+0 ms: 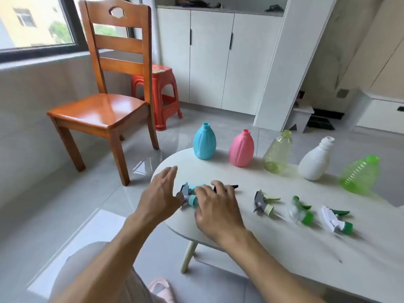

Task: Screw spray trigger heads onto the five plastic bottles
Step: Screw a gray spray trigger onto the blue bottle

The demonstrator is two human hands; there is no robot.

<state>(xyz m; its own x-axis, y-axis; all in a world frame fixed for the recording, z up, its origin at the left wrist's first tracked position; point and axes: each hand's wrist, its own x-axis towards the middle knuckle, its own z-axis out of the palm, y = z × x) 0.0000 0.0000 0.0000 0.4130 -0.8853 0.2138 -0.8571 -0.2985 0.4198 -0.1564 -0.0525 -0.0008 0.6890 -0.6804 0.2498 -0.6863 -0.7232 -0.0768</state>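
Note:
Along the far edge of the white table (284, 248) stand several open bottles: blue (204, 142), pink (241, 149), pale yellow-green (277, 153), white (316, 160) and a tilted bright green one (359, 174). Trigger heads lie in a row nearer me: a blue-and-grey one (189, 194), a grey-and-pale-green one (263, 203), a clear-and-green one (300, 212), a white-and-green one (336, 220). My right hand (218, 206) rests over the blue head and covers another dark-tipped head (234, 186). My left hand (160, 193) hovers spread just left of the blue head.
A wooden chair (102, 110) stands on the tiled floor to the left, with a red plastic stool (164, 95) behind it. White cabinets (214, 57) line the back wall. My knee and a pink slipper (162, 290) are below the table's near edge.

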